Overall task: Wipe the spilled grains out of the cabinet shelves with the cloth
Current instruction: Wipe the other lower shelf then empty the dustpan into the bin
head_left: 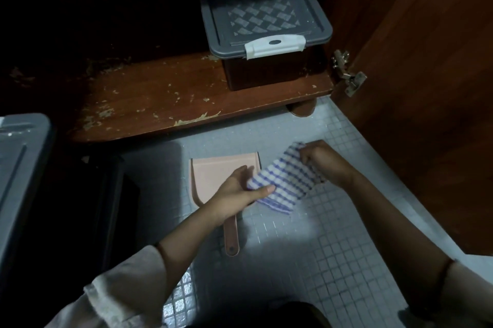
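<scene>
- Down on the tiled floor [333, 247] in front of the open cabinet, the head view shows the blue-and-white checked cloth [282, 186] stretched between both hands, above the floor and short of the shelf.
- The left hand [240, 191] grips the near end, thumb on top and fingers under it; the right hand [322, 159] pinches the far end with curled fingers. This looks like folding or bunching the cloth into a pad before wiping.
- A pink dustpan [213, 175] lies flat on the floor just below the shelf lip, its mouth towards the cabinet, probably placed to catch what gets swept off.
- The wooden shelf [165, 95] carries pale grains [197, 118] scattered over its front and left, thickest along the edge; none seem cleared yet.
- A storage box [266, 26] with a grey lid and white latch sits at the shelf's right, so the wipe would have to work around it.
- The cabinet door [426, 87] stands swung open at right, and a grey bin [18, 154] sits at far left.
</scene>
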`<state>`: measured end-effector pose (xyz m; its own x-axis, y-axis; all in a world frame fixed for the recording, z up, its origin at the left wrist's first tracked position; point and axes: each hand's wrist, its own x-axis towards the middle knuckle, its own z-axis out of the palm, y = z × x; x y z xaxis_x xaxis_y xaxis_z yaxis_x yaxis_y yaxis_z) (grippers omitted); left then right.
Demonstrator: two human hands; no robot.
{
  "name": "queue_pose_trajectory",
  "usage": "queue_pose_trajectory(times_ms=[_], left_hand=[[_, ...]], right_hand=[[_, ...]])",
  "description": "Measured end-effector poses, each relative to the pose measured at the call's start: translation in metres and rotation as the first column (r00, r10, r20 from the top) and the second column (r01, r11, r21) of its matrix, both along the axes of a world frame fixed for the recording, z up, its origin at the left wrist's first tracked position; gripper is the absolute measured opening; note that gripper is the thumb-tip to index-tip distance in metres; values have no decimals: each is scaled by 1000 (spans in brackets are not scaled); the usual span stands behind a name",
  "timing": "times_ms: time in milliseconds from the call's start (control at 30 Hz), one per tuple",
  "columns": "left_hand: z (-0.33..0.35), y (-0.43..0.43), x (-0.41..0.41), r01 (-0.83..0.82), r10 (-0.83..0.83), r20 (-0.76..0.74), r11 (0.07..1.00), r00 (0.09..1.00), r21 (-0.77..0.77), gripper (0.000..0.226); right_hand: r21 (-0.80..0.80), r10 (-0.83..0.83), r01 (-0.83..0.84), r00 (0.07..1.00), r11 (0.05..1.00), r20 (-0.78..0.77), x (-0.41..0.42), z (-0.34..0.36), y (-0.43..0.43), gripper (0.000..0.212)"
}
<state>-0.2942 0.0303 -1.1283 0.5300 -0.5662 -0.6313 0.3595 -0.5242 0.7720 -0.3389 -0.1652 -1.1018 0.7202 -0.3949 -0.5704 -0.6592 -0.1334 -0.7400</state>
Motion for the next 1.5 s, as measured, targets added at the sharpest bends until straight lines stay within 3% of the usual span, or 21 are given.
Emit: queue_pose_trajectory(times_ms=[100, 167, 233, 367, 500, 633, 700, 767, 800, 867, 933, 967, 1133, 1300, 1400, 1500], left_hand=[[11, 4, 6, -277, 199, -327, 937, 924, -214, 40], [11, 13, 15, -379, 294, -357, 904, 887, -197, 26], [6, 22, 24, -438, 402, -266, 894, 876, -91, 24], [-6, 34, 34, -552, 559, -64, 828, 827, 101, 6], [-19, 43, 39, -575, 573, 58, 805, 817, 146, 18], [-25, 47, 42, -496, 443, 241, 833, 863, 244, 16], [-24, 50, 40, -431, 283, 434, 854, 855, 291, 25], [-25, 53, 32, -268, 37, 614, 919, 788, 289, 40], [-26, 55, 29, -114, -160, 641, 925, 751, 364, 50], [-32, 57, 25, 163, -533, 514, 784, 672, 599, 60], [-35, 57, 23, 287, -685, 355, 637, 636, 716, 64], [-34, 56, 22, 302, -702, 332, 616, 630, 728, 65], [-25, 56, 27, 318, -728, 316, 588, 608, 743, 62], [5, 67, 23, 365, -802, 242, 487, 546, 793, 58], [31, 72, 26, 324, -777, 290, 526, 558, 786, 57], [79, 79, 33, 228, -700, 432, 638, 569, 735, 54]], right_hand=[[339, -182, 167, 983, 926, 14, 7, 4, 10, 14], [437, -212, 187, 977, 880, 9, 13, -4, 19, 30], [362, -182, 165, 983, 917, 11, 18, -12, 30, 51], [175, -32, 33, 999, 984, -6, 24, -30, 49, 33], [41, -61, 61, 998, 997, 18, 25, -42, 69, 31], [-86, -41, 42, 999, 995, 12, 24, -51, 83, 33], [-168, 11, -13, 1000, 986, -14, 23, -54, 89, 42], [-352, 137, -128, 991, 927, 0, 21, -52, 95, 52], [-466, 271, -243, 963, 851, -8, 18, -51, 98, 57], [-621, 568, -518, 811, 588, -138, 11, -51, 105, 63], [-607, 677, -711, 644, 356, -357, 6, -55, 109, 67], [-573, 663, -759, 605, 311, -441, 5, -57, 109, 67], [-559, 558, -794, 584, 240, -589, 14, -40, 117, 45], [-448, 507, -877, 470, 173, -723, 8, -16, 117, 45], [-481, 511, -845, 528, 235, -678, 1, -1, 114, 44], [-558, 552, -711, 694, 427, -462, 5, 40, 118, 38]])
